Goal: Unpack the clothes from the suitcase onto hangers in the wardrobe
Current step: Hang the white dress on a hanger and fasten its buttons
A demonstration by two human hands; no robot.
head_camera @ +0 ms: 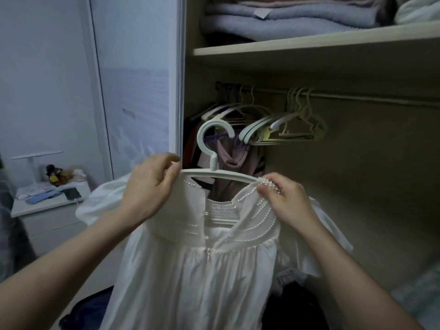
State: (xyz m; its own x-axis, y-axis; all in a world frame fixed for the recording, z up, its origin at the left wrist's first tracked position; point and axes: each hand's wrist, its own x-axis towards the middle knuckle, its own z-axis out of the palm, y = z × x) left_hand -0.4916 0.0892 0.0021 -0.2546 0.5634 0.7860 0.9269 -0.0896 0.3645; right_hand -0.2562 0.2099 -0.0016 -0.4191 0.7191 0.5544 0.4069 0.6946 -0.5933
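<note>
While hands (pixel 214 189) grip dress (pixel 190 270) on hanger (pixel 214 173), empty hangers (pixel 292 129) behind (wardrobe rail (pixel 357 97)).

A dim, bluish room is seen. A pale wall (pixel 40 67) is found on the left, with a white sliding door panel (pixel 135 79) beside it. A white bedside drawer unit (pixel 50 225) is placed below, its top cluttered with small items and a white lamp (pixel 35 160). Folded blankets (pixel 285 17) are stacked on a wooden shelf (pixel 309 42).

both hands (pixel 152 186) (pixel 285 198) pinch white dress (pixel 190 270) onto hanger (pixel 214 172).
</note>
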